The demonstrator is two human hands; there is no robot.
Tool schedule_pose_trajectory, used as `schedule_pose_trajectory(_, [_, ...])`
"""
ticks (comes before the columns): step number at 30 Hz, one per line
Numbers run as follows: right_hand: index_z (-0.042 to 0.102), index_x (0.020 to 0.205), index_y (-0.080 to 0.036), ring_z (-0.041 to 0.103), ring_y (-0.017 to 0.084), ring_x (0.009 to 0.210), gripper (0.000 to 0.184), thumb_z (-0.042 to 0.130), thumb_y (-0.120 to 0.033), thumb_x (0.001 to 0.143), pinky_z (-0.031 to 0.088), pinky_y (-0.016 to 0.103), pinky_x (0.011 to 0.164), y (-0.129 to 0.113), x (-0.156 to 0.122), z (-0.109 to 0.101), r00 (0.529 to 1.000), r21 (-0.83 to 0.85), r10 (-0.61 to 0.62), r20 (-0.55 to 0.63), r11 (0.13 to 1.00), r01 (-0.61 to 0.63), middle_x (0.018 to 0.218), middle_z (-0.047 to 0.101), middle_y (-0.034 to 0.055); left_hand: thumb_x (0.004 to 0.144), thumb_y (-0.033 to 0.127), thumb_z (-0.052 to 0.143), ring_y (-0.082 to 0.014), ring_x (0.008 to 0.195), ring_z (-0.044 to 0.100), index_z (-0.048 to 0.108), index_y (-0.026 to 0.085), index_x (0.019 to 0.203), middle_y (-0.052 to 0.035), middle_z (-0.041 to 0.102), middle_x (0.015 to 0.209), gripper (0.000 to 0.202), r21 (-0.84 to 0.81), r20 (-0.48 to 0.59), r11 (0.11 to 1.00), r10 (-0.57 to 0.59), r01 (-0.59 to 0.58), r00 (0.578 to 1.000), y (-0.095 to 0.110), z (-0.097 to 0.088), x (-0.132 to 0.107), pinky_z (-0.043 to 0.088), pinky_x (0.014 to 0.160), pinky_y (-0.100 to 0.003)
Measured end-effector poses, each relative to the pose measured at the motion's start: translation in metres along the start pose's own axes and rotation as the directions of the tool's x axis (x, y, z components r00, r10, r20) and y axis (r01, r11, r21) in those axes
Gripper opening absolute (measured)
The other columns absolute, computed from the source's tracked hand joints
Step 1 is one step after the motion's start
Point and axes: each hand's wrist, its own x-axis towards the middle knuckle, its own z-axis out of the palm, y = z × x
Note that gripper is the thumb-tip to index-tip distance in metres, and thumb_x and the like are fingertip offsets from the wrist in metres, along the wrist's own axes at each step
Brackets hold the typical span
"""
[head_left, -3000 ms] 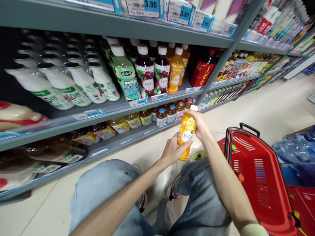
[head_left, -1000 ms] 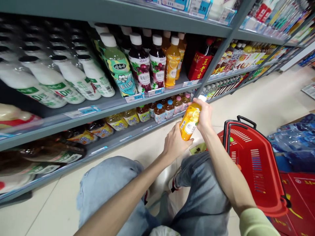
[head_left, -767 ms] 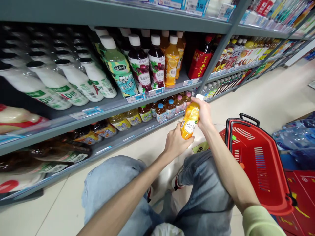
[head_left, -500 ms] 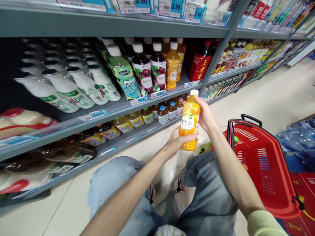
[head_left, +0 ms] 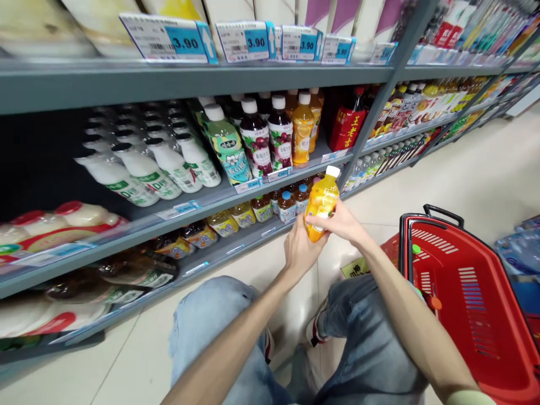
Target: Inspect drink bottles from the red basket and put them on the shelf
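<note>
A bottle of orange juice drink point(head_left: 324, 194) with a white cap is held between both hands, tilted, above the floor in front of the shelves. My left hand point(head_left: 301, 247) wraps round its lower part from below. My right hand point(head_left: 342, 221) grips the bottle's right side, with fingers or thumb across the label. Similar orange juice bottles point(head_left: 302, 129) stand on the middle shelf, beside dark grape juice bottles point(head_left: 280, 135) and a green juice bottle point(head_left: 228, 146).
A red shopping basket point(head_left: 447, 281) stands on the floor at my right. White milk-drink bottles point(head_left: 158, 169) fill the shelf at left. Small brown bottles point(head_left: 287, 207) line the bottom shelf. A grey shelf post point(head_left: 382, 107) rises at right. My knees point(head_left: 219, 320) are below my arms.
My right hand has slid down from near the bottle's neck to its lower side, and the label is now mostly covered. The left hand has shifted under the base. The view has tipped up slightly.
</note>
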Motion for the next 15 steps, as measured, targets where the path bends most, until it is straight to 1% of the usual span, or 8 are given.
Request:
schedule_pose_trajectory(3, [0.075, 0.094, -0.018, 0.071, 0.022, 0.083, 0.039, 0.092, -0.032, 0.063, 0.06, 0.035, 0.076, 0.001, -0.003, 0.004, 1.0, -0.008, 0.013, 0.012, 1.0, -0.013, 0.096, 0.077, 0.0062, 0.084, 0.039, 0.075, -0.0319, 0.134, 0.06, 0.044, 0.02, 0.143, -0.0146, 0.061, 0.145, 0.069, 0.046, -0.042, 0.992, 0.117, -0.115, 0.992, -0.007, 0.0, 0.006, 0.05, 0.108, -0.044])
schedule_pose_trajectory(5, [0.076, 0.091, -0.018, 0.072, 0.024, 0.08, 0.038, 0.093, -0.029, 0.06, 0.061, 0.036, 0.072, -0.004, 0.001, 0.002, 0.999, 0.052, -0.007, -0.035, 0.999, 0.009, 0.092, 0.077, 0.0068, 0.078, 0.034, 0.081, -0.0304, 0.144, 0.052, 0.039, 0.02, 0.149, -0.0156, 0.054, 0.152, 0.084, 0.009, -0.061, 0.984, 0.177, -0.177, 0.982, -0.009, 0.001, 0.014, 0.044, 0.118, -0.044])
schedule_pose_trajectory(8, [0.074, 0.094, -0.018, 0.075, 0.028, 0.084, 0.049, 0.096, -0.025, 0.051, 0.063, 0.04, 0.076, -0.018, 0.022, -0.011, 0.973, 0.153, -0.045, -0.229, 0.985, 0.081, 0.095, 0.079, 0.0093, 0.081, 0.035, 0.078, -0.0271, 0.152, 0.04, 0.026, 0.018, 0.157, -0.0178, 0.041, 0.161, 0.094, -0.117, -0.176, 0.966, 0.206, -0.229, 0.962, -0.011, 0.002, 0.03, 0.034, 0.127, -0.043])
schedule_pose_trajectory(10, [0.073, 0.096, -0.016, 0.076, 0.03, 0.091, 0.053, 0.097, -0.027, 0.051, 0.063, 0.043, 0.083, -0.027, 0.046, -0.024, 0.909, 0.15, -0.102, -0.403, 0.973, 0.176, 0.102, 0.079, 0.0129, 0.091, 0.038, 0.065, -0.0259, 0.15, 0.041, 0.024, 0.016, 0.158, -0.0188, 0.037, 0.163, 0.081, -0.203, -0.176, 0.962, 0.149, -0.184, 0.973, -0.013, 0.004, 0.039, 0.039, 0.123, -0.042])
schedule_pose_trajectory(11, [0.073, 0.098, -0.015, 0.075, 0.031, 0.094, 0.054, 0.096, -0.029, 0.052, 0.062, 0.045, 0.087, -0.03, 0.061, -0.032, 0.867, 0.122, -0.151, -0.475, 0.964, 0.235, 0.105, 0.078, 0.0147, 0.095, 0.037, 0.058, -0.0253, 0.146, 0.046, 0.028, 0.015, 0.156, -0.0195, 0.038, 0.161, 0.072, -0.234, -0.115, 0.965, 0.098, -0.123, 0.989, -0.013, 0.005, 0.043, 0.044, 0.118, -0.04])
schedule_pose_trajectory(13, [0.073, 0.101, -0.013, 0.075, 0.032, 0.099, 0.055, 0.096, -0.033, 0.054, 0.06, 0.048, 0.094, -0.034, 0.091, -0.046, 0.777, 0.033, -0.266, -0.571, 0.938, 0.346, 0.109, 0.077, 0.0172, 0.097, 0.032, 0.05, -0.0237, 0.136, 0.055, 0.038, 0.013, 0.15, -0.0196, 0.044, 0.156, 0.058, -0.222, 0.091, 0.975, 0.026, -0.005, 0.996, -0.012, 0.009, 0.048, 0.052, 0.108, -0.036])
schedule_pose_trajectory(14, [0.072, 0.103, -0.013, 0.074, 0.033, 0.101, 0.057, 0.095, -0.034, 0.055, 0.059, 0.049, 0.097, -0.035, 0.106, -0.052, 0.734, -0.012, -0.316, -0.602, 0.922, 0.387, 0.111, 0.077, 0.0177, 0.097, 0.031, 0.049, -0.0229, 0.132, 0.058, 0.043, 0.013, 0.147, -0.0186, 0.047, 0.154, 0.054, -0.176, 0.2, 0.984, 0.03, 0.006, 0.979, -0.01, 0.011, 0.049, 0.052, 0.106, -0.034])
schedule_pose_trajectory(15, [0.071, 0.106, -0.013, 0.073, 0.033, 0.104, 0.06, 0.095, -0.036, 0.055, 0.058, 0.05, 0.099, -0.035, 0.121, -0.057, 0.696, -0.053, -0.357, -0.622, 0.907, 0.418, 0.113, 0.076, 0.018, 0.096, 0.03, 0.051, -0.0225, 0.131, 0.058, 0.046, 0.014, 0.146, -0.0172, 0.049, 0.152, 0.053, -0.114, 0.293, 0.993, 0.06, -0.027, 0.954, -0.008, 0.013, 0.05, 0.051, 0.108, -0.033])
